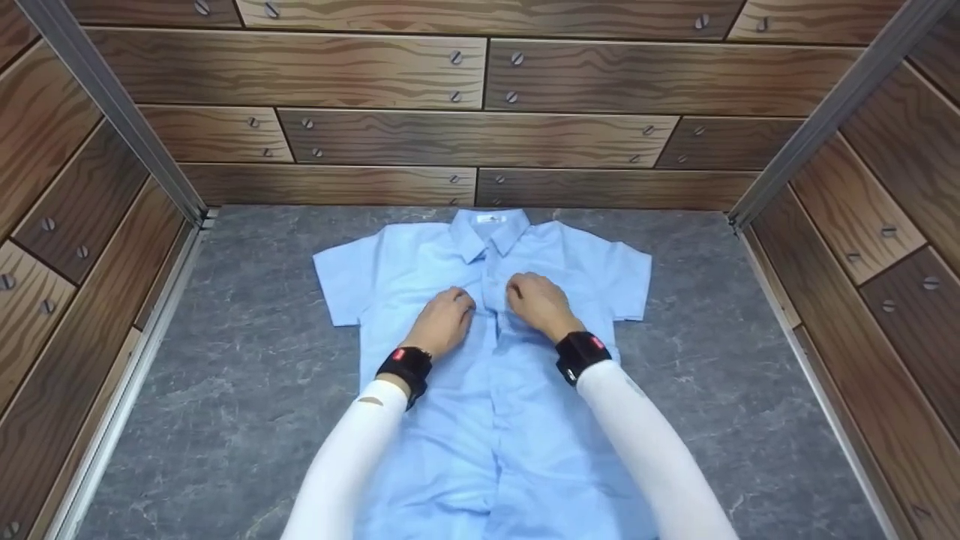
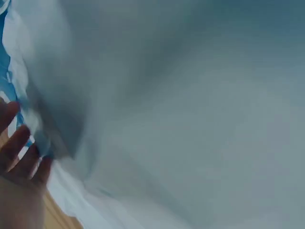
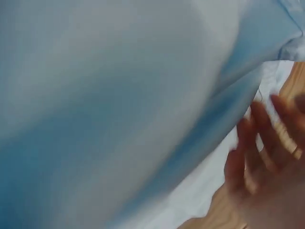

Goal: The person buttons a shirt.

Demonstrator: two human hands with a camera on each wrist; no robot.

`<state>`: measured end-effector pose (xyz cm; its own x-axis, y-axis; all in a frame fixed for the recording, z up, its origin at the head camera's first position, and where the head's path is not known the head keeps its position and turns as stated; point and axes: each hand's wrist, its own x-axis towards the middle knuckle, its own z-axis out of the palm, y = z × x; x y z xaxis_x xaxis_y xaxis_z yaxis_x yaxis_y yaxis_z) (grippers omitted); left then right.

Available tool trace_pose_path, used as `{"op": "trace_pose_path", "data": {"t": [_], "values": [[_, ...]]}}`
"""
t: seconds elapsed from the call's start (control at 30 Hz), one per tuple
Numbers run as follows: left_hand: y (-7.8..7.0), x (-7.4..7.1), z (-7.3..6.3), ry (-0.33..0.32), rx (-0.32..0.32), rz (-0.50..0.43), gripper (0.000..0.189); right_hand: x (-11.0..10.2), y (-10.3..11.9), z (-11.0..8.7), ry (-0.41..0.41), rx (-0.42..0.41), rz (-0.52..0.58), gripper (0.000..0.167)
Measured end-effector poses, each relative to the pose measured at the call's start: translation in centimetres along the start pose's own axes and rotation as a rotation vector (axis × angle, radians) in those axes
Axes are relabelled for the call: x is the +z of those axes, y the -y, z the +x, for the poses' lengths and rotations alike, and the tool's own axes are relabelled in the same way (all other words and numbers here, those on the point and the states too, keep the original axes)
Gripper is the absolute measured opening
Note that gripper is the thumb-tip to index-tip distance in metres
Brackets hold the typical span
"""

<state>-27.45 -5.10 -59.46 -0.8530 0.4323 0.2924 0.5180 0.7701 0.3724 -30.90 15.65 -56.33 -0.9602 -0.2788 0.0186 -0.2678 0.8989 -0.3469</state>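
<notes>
Shirt (image 1: pixel 457 405): one, blue creased cloth, 6 o'clock in head view, on grey veined surface (image 1: pixel 247 337).
Collar (image 1: pixel 469 241): one, pointed, shirt's 12 o'clock.
Left hand (image 1: pixel 442 322): on shirt, 11 o'clock; grip cannot be told.
Right hand (image 1: pixel 538 304): 1 o'clock; fingers apart.

At 12 o'clock, here's the back wall (image 1: pixel 375 136) in wood-grain planks, slotted screw heads (image 1: pixel 517 58) dotted across it! Swing to 9: the left wall (image 1: pixel 75 180), same plank look. At 3, the right wall (image 1: pixel 900 172) matches. 2 gray metal posts (image 1: pixel 112 97) mark 10 and 2, and the mottled gray surface (image 1: pixel 240 360) spreads below, pale strips (image 1: pixel 129 379) edging it at 8 and 4.
</notes>
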Motion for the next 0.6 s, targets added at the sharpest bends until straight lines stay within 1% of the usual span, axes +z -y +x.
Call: {"op": "trace_pose_path", "data": {"t": [0.03,0.07,0.1,0.13,0.2,0.27,0.3,0.37,0.43,0.53,0.6], "values": [[0.0,-0.2,-0.1,0.004,0.031,-0.002,0.019,-0.2,-0.1,-0.6,-0.022,0.033,-0.057,0.025],[0.0,-0.4,-0.3,0.024,0.065,0.007,0.022,-0.3,-0.2,-1.2,-0.026,0.066,-0.109,0.028],[-0.1,-0.6,-0.4,0.056,0.099,0.023,0.028,-0.5,-0.2,-1.8,-0.009,0.095,-0.153,0.033],[-0.2,-0.8,-0.6,0.1,0.132,0.032,0.034,-0.6,-0.2,-2.5,0.026,0.12,-0.182,0.041],[-0.6,-1.1,-0.9,0.204,0.184,0.041,0.046,-0.8,-0.2,-3.6,0.13,0.152,-0.195,0.058],[-1.0,-1.2,-1.0,0.301,0.21,0.048,0.053,-0.8,-0.3,-4.3,0.246,0.166,-0.168,0.073],[-1.2,-1.3,-1.0,0.338,0.209,0.049,0.056,-0.8,-0.4,-4.5,0.297,0.169,-0.157,0.08],[-1.4,-1.2,-0.7,0.383,0.183,0.064,0.06,-0.8,-0.7,-4.6,0.374,0.182,-0.133,0.089],[-1.6,-1.0,-0.4,0.409,0.125,0.075,0.063,-0.7,-1.1,-4.3,0.417,0.191,-0.119,0.096],[-1.6,-0.8,0.3,0.436,0.004,0.052,0.064,-0.8,-1.8,-3.8,0.443,0.187,-0.103,0.102],[-1.7,-0.6,0.8,0.444,-0.068,-0.003,0.062,-0.8,-2.2,-3.5,0.438,0.174,-0.09,0.103]]}}
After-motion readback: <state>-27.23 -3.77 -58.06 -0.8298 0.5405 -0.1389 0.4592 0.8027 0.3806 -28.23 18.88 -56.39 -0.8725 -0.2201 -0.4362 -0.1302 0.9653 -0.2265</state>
